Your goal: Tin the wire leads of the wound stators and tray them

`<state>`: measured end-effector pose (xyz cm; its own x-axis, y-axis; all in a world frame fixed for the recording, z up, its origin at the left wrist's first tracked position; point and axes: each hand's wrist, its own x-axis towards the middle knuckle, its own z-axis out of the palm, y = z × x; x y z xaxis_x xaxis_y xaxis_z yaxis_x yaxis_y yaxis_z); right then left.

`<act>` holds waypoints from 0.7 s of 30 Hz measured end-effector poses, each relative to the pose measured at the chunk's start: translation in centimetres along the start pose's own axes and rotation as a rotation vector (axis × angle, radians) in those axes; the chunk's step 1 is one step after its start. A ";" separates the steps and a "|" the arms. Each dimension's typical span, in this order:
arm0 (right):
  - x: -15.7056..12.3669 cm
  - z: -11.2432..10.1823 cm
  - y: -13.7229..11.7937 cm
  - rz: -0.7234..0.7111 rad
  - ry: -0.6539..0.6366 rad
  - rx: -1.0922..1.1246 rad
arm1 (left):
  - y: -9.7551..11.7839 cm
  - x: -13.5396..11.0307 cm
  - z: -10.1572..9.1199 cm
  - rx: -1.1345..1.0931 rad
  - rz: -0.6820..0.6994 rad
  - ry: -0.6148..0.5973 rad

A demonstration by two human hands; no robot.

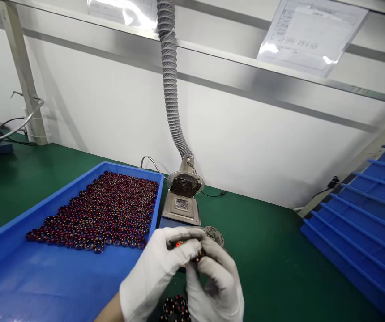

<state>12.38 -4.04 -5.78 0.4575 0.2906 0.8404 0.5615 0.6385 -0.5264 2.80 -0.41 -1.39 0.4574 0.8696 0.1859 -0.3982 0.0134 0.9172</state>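
Observation:
Both my hands wear white gloves with grey-stained fingertips, and they meet at the front middle of the bench. My left hand point(165, 261) pinches a small dark ring-shaped part point(198, 256) with copper-coloured spots, mostly hidden by the fingers. My right hand point(214, 279) has its fingers closed around the other side of the same ring. Below the hands, several similar loose rings point(179, 303) lie on the green bench. Just behind the right fingers shows a round, grimy metal disc point(215, 234), partly covered.
To the left, a blue tray point(155, 219) holds many dark rings packed close together. A metal box point(181, 208) with a silvery square stands behind my hands, under a grey fume hose point(170, 80). Stacked blue trays point(357, 223) lean at the right.

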 end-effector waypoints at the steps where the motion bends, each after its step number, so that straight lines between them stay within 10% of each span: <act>1: -0.4 0.1 -0.1 0.001 0.029 -0.020 | -0.4 0.1 0.2 -0.058 0.006 0.025; 8: -0.8 -0.8 0.2 0.271 -0.004 0.099 | 0.6 0.2 -0.8 -0.139 0.173 0.266; 11: -0.6 -0.4 0.1 0.131 0.072 0.057 | 1.2 0.2 -0.6 0.025 0.009 0.121; 17: -0.1 0.8 -0.5 -0.023 0.104 -0.053 | 1.0 -0.3 -0.9 -0.080 0.201 0.305; 21: -0.2 0.4 -0.5 -0.028 0.087 -0.019 | 1.6 -0.4 -1.2 -0.066 0.082 0.180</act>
<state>11.73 -4.10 -5.68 0.4994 0.2091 0.8408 0.5874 0.6316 -0.5060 1.00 -0.13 -0.46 0.2740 0.9433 0.1875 -0.4818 -0.0341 0.8756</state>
